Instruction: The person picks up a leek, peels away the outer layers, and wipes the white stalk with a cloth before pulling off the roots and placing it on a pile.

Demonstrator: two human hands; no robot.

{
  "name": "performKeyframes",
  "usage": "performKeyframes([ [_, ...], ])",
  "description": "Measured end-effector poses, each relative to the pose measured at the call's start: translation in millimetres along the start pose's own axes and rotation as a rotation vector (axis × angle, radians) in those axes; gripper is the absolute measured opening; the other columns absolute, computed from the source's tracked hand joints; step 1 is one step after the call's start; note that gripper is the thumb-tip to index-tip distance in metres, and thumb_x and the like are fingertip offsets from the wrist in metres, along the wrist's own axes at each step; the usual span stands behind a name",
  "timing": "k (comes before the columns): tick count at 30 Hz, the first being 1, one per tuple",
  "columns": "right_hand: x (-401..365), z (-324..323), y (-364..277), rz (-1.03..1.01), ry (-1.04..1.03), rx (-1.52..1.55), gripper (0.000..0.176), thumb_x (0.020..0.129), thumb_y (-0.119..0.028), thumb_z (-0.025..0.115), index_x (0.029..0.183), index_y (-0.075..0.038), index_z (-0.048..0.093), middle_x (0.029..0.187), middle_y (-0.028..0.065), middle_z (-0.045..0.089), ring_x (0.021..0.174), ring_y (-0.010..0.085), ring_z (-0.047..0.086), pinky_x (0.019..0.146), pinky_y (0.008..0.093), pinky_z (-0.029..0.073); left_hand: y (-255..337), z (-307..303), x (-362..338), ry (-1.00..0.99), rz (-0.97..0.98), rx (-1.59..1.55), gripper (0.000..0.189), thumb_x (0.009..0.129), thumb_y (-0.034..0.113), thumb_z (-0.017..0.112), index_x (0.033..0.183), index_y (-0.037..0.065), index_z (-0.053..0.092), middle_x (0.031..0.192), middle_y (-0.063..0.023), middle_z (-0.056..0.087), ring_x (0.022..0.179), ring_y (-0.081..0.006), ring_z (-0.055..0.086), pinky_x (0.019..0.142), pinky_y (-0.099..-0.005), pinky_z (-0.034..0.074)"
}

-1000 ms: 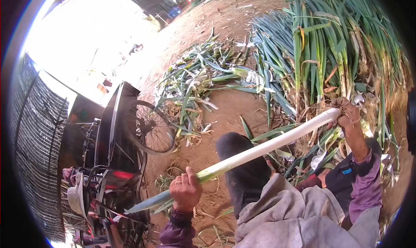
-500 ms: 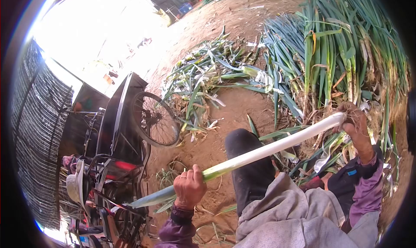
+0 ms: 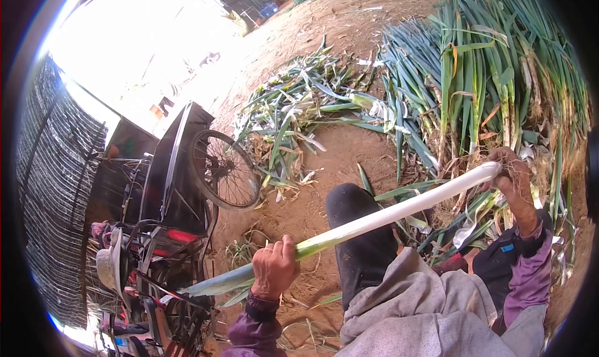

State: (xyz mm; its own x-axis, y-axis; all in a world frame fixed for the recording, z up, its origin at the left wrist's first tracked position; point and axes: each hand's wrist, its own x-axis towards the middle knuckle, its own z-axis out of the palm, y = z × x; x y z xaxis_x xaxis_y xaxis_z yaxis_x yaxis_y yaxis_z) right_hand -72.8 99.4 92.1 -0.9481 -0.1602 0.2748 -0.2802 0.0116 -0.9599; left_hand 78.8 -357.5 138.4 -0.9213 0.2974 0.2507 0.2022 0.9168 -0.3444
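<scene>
A long leek [image 3: 393, 213] lies slantwise across my lap, its white shaft toward the right and its green leaves toward the lower left. My left hand [image 3: 275, 268] is wrapped round the leek where the green begins, and the leaf tips stick out beyond the fist. At the root end, my right hand [image 3: 513, 181] grips the leek, with stringy roots about the fingers. Part of the right fingers is hidden behind the white end. Just past my right hand stands a large bunch of leeks [image 3: 477, 82] with long green leaves.
Stripped leaves [image 3: 299, 110] lie heaped on the bare soil ahead. A cart with a spoked wheel [image 3: 224, 170] stands at the left, a pale hat [image 3: 111, 260] hanging on it. Dark ribbed sheeting [image 3: 56, 188] borders the far left. My knee [image 3: 349, 232] is beneath the leek.
Both hands keep their hold on the leek. My left hand has shifted very slightly, and the view has moved a little; otherwise the scene looks the same.
</scene>
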Motion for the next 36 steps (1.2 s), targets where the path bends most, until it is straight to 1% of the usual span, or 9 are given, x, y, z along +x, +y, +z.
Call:
performKeyframes([
  [11, 4, -4, 7, -0.017, -0.007, -0.130, 0.041, 0.091, -0.031, 0.059, 0.118, -0.001, 0.051, 0.087, 0.0068, 0.062, 0.072, 0.0116, 0.062, 0.058, 0.0221, 0.049, -3, -5, 1, -0.057, -0.014, -0.094, 0.044, 0.061, 0.012, 0.067, 0.101, -0.001, 0.056, 0.070, -0.0071, 0.055, 0.059, -0.0235, 0.057, 0.051, -0.0370, 0.044],
  [15, 4, -2, 11, -0.083, 0.008, -0.234, 0.039, 0.092, -0.033, 0.058, 0.114, -0.001, 0.056, 0.089, 0.0062, 0.061, 0.072, 0.0099, 0.060, 0.057, 0.0218, 0.047, -3, -4, 0, -0.106, -0.030, -0.179, 0.033, 0.063, 0.013, 0.070, 0.091, 0.004, 0.055, 0.067, -0.0083, 0.057, 0.058, -0.0269, 0.059, 0.051, -0.0390, 0.045],
  [16, 4, 0, 8, -0.105, 0.007, -0.233, 0.031, 0.093, -0.023, 0.058, 0.113, 0.000, 0.057, 0.090, 0.0063, 0.061, 0.071, 0.0099, 0.059, 0.059, 0.0226, 0.047, -2, -5, 0, -0.120, -0.033, -0.199, 0.031, 0.063, 0.012, 0.070, 0.089, 0.005, 0.054, 0.067, -0.0082, 0.057, 0.058, -0.0274, 0.060, 0.051, -0.0392, 0.045],
  [21, 5, -8, 31, 0.044, 0.045, 0.244, 0.029, 0.088, -0.010, 0.059, 0.114, 0.001, 0.057, 0.094, 0.0064, 0.060, 0.070, 0.0113, 0.057, 0.060, 0.0245, 0.048, 0, -4, 0, -0.181, -0.014, -0.331, 0.026, 0.063, 0.009, 0.066, 0.085, 0.006, 0.052, 0.065, -0.0090, 0.055, 0.059, -0.0302, 0.059, 0.052, -0.0398, 0.046],
  [25, 3, -3, 9, -0.096, -0.045, -0.181, 0.033, 0.085, -0.012, 0.059, 0.116, 0.001, 0.058, 0.101, 0.0079, 0.060, 0.077, 0.0131, 0.060, 0.062, 0.0261, 0.052, -5, 18, -9, -0.254, 0.014, -0.372, 0.028, 0.064, 0.013, 0.067, 0.086, 0.007, 0.052, 0.065, -0.0097, 0.055, 0.059, -0.0309, 0.059, 0.052, -0.0414, 0.044],
  [30, -4, 0, 19, -0.045, -0.040, -0.043, 0.038, 0.090, -0.009, 0.050, 0.127, -0.002, 0.052, 0.126, 0.0131, 0.051, 0.106, 0.0218, 0.060, 0.075, 0.0278, 0.055, 3, 23, -9, -0.426, -0.058, -0.407, 0.033, 0.062, 0.014, 0.068, 0.093, 0.009, 0.059, 0.064, -0.0128, 0.058, 0.060, -0.0322, 0.061, 0.055, -0.0416, 0.047],
  [32, 0, -5, 6, 0.115, -0.146, -0.159, 0.046, 0.094, -0.018, 0.051, 0.137, -0.005, 0.042, 0.124, 0.0106, 0.050, 0.104, 0.0171, 0.055, 0.080, 0.0322, 0.051, 8, 22, -2, -0.575, -0.114, -0.571, 0.038, 0.060, 0.014, 0.068, 0.097, 0.009, 0.062, 0.064, -0.0150, 0.060, 0.061, -0.0336, 0.062, 0.057, -0.0406, 0.048],
  [33, -9, 0, 10, 0.161, -0.030, 0.058, 0.041, 0.093, -0.017, 0.052, 0.132, -0.004, 0.049, 0.121, 0.0094, 0.050, 0.092, 0.0139, 0.056, 0.077, 0.0317, 0.051, 12, 26, -1, -0.634, -0.139, -0.642, 0.039, 0.059, 0.014, 0.068, 0.098, 0.008, 0.064, 0.065, -0.0158, 0.061, 0.061, -0.0346, 0.062, 0.057, -0.0401, 0.049],
  [36, 16, -3, -5, 0.173, -0.133, 0.062, 0.035, 0.080, -0.002, 0.047, 0.111, 0.005, 0.060, 0.081, 0.0053, 0.063, 0.062, 0.0104, 0.060, 0.054, 0.0236, 0.052, 18, 44, -3, -0.837, -0.112, -0.830, 0.038, 0.061, 0.015, 0.071, 0.096, 0.003, 0.066, 0.062, -0.0129, 0.062, 0.057, -0.0269, 0.062, 0.056, -0.0367, 0.048],
])
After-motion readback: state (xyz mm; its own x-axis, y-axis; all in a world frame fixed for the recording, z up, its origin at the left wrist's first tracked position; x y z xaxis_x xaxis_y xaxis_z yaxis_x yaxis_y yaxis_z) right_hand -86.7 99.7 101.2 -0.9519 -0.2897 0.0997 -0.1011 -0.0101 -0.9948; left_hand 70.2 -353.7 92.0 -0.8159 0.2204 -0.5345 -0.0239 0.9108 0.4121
